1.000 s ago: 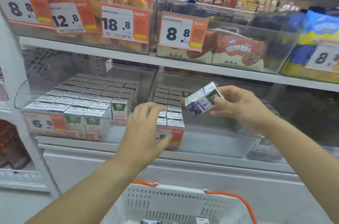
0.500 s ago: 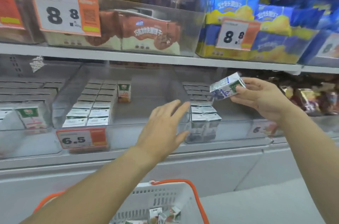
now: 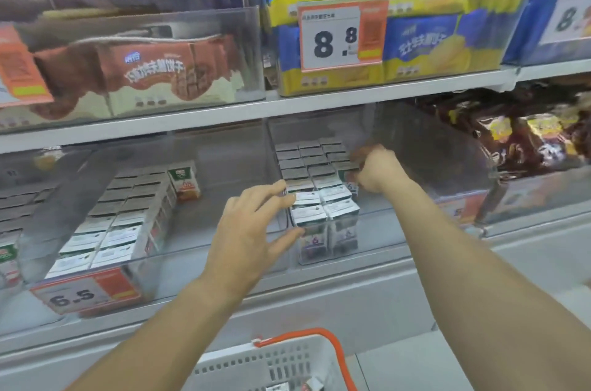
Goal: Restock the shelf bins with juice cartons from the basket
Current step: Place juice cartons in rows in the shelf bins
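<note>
Left to right: price tag [image 3: 86,293] read 6.5; your left hand [image 3: 252,230], fingers spread, touched the front cartons [image 3: 308,214] in the clear bin [image 3: 415,147]; your right hand [image 3: 374,171] pinched a juice carton [image 3: 350,181] beside the rows; basket [image 3: 271,362] stood below.

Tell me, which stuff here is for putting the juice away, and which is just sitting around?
For the job:
right hand placing a juice carton
left hand by the clear bin
white basket

Just sitting around:
blue and yellow snack bags
brown biscuit packs
8.8 price tag
</note>
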The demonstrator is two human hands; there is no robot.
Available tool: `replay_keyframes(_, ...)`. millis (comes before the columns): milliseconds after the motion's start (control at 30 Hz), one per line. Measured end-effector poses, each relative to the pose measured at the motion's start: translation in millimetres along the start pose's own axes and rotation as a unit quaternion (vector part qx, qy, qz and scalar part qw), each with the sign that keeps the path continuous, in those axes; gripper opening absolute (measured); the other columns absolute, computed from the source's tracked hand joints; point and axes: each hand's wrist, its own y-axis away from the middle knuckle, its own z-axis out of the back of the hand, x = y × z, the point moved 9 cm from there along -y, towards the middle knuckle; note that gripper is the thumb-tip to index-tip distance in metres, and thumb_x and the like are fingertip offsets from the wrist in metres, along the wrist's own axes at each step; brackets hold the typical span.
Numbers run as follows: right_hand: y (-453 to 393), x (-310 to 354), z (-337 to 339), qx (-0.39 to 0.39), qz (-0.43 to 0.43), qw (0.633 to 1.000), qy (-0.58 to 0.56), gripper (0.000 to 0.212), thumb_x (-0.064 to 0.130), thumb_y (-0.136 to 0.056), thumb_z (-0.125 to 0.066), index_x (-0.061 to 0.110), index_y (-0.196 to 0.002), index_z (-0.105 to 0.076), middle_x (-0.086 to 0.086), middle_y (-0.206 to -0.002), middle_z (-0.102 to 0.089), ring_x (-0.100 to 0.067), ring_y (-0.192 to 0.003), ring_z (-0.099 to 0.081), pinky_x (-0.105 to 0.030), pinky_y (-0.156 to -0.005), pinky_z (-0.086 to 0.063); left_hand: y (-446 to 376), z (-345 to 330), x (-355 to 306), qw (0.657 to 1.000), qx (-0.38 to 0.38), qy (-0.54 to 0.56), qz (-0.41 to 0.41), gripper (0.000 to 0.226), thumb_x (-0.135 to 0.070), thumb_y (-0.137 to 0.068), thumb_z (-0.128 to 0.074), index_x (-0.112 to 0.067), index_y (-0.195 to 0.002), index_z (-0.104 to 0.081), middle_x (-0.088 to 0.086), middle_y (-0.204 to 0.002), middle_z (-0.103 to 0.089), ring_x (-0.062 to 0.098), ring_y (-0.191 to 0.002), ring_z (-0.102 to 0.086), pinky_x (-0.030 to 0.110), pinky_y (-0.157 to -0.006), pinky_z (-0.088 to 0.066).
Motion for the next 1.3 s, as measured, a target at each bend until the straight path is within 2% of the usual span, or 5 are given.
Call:
replay_keyframes(433,83,65,64,-0.158,0.100,0.982,-0.009,0.020,0.005,-0.091,-0.054,0.007,-0.108,-0.064,-0.015,-0.114,-0.061,-0.035,-0.099,-0.060,-0.035,-0.078,-0.045,19,1,-10,0.998,0.017,0.029,0.048,0.051,-0.024,-0.090,-0.063,-0.017,-0.139,-0.050,-0.003,-0.148,-0.047,0.019,-0.147,-0.028,0.034,-0.114,-0.024)
replay_keyframes(600,177,141,24,-0.091,0.302,0.937,-0.152,0.012,0.010,-0.087,-0.059,0.015,-0.092,-0.068,0.006,-0.080,-0.064,-0.008,-0.071,-0.056,-0.017,-0.070,-0.044,110,16,2,0.979,-0.054,0.132,0.143,0.022,-0.003,-0.083,-0.056,-0.010,-0.104,-0.061,0.001,-0.104,-0.063,0.012,-0.099,-0.055,0.022,-0.089,-0.042)
replay_keyframes(867,281,33,-272,0.331,0.133,0.934,-0.033,0.013,0.007,-0.087,-0.062,0.015,-0.097,-0.065,0.001,-0.091,-0.061,-0.022,-0.087,-0.062,-0.028,-0.077,-0.053,402,-102,71,0.789,0.318,0.217,0.478,0.028,-0.001,-0.086,-0.062,-0.020,-0.105,-0.056,-0.004,-0.097,-0.059,0.023,-0.097,-0.061,0.013,-0.073,-0.040)
replay_keyframes(1133,280,-25,-335,0.351,0.054,0.933,0.050,0.034,-0.007,-0.089,-0.055,0.006,-0.119,-0.066,-0.011,-0.120,-0.061,-0.028,-0.102,-0.062,-0.012,-0.068,-0.044,475,-139,106,0.669,0.306,0.245,0.632,0.080,-0.013,-0.081,-0.078,-0.016,-0.146,-0.033,0.009,-0.145,-0.039,0.030,-0.129,-0.047,0.033,-0.089,-0.050)
replay_keyframes(1300,270,-9,-366,0.337,0.151,0.910,0.186,0.041,0.008,-0.091,-0.063,0.019,-0.129,-0.055,-0.004,-0.125,-0.050,-0.024,-0.113,-0.051,-0.035,-0.088,-0.050,493,-158,116,0.568,0.205,0.249,0.757,0.075,-0.022,-0.085,-0.077,0.001,-0.141,-0.033,0.010,-0.119,-0.056,0.024,-0.106,-0.052,0.030,-0.092,-0.041)
